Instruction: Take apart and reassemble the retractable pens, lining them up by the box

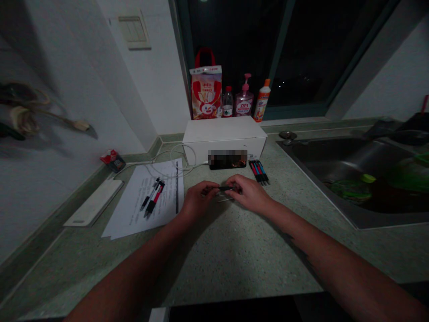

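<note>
Over the middle of the counter, my left hand (199, 199) and my right hand (250, 192) meet with fingers pinched around a short black pen part (225, 188). Its ends are hidden by my fingertips. Just beneath it lies a thin pale rod (225, 200) that looks like a pen refill. To the left, black and red pens and pen pieces (154, 197) rest on printed sheets of paper (130, 205). Several pens with red and blue barrels (259, 171) are lined up beyond my right hand.
A phone (228, 162) on a white cable leans against a white box (224, 129). Bottles (244, 103) and a red bag (207, 94) stand behind. A sink (348, 219) is at right; a flat white slab (94, 203) and small carton (113, 160) are at left.
</note>
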`<state>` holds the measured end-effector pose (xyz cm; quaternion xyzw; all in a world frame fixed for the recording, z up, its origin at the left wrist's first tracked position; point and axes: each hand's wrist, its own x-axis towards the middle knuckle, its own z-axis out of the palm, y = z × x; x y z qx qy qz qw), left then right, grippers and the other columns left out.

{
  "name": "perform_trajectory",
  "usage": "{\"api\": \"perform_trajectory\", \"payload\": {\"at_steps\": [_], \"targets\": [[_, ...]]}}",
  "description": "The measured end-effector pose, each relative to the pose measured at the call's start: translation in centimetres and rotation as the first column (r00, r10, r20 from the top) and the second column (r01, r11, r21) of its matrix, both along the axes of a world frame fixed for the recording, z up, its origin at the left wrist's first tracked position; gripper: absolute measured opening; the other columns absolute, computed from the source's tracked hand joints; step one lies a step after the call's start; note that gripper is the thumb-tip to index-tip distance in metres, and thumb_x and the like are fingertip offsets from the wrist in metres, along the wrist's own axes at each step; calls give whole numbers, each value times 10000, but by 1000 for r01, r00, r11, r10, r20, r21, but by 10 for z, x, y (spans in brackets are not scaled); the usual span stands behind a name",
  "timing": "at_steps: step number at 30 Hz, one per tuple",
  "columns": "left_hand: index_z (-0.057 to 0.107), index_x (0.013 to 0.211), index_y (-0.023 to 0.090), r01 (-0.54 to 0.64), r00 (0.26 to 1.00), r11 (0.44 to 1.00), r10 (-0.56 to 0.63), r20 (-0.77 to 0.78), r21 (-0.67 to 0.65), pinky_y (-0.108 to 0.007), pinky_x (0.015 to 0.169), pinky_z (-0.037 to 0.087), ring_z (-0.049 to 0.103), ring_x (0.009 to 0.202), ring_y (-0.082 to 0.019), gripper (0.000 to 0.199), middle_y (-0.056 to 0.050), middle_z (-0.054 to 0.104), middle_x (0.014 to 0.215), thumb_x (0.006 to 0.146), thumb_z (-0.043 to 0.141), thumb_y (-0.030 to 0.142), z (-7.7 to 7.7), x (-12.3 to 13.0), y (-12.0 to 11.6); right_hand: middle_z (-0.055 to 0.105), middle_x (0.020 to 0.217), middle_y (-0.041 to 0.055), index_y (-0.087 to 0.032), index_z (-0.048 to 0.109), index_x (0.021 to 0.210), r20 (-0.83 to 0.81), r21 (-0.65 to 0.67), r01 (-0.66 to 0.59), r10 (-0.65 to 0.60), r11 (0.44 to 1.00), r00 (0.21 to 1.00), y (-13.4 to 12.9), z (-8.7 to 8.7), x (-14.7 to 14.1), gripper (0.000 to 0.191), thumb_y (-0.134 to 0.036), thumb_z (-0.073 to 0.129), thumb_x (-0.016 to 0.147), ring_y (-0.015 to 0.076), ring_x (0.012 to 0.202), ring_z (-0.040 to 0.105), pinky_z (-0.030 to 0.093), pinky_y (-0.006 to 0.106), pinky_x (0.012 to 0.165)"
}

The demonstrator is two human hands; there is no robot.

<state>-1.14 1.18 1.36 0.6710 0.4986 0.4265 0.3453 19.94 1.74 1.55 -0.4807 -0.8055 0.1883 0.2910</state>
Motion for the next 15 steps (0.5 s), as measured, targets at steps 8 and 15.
{"api": "perform_trajectory", "payload": {"at_steps": [8, 15], "targets": [[759, 892, 202, -7, 1000, 1000, 7, -11, -12, -361, 797, 600, 731, 809, -208, 94, -50, 797, 882, 839, 686, 230, -1, 0, 0, 723, 988, 46, -228, 680, 1112, 36, 9, -6, 5, 1000, 999, 0, 0, 2, 205, -321, 666, 930, 183, 826, 650, 457, 294, 715], [766, 869, 200, -8, 1000, 999, 7, -18, -37, -361, 817, 587, 735, 827, -213, 85, -49, 793, 876, 829, 694, 221, 1, 2, 0, 727, 928, 54, -203, 716, 970, 102, -24, -63, 65, 998, 993, -1, 6, 0, 255, -324, 501, 1035, 181, 845, 651, 434, 291, 752]]}}
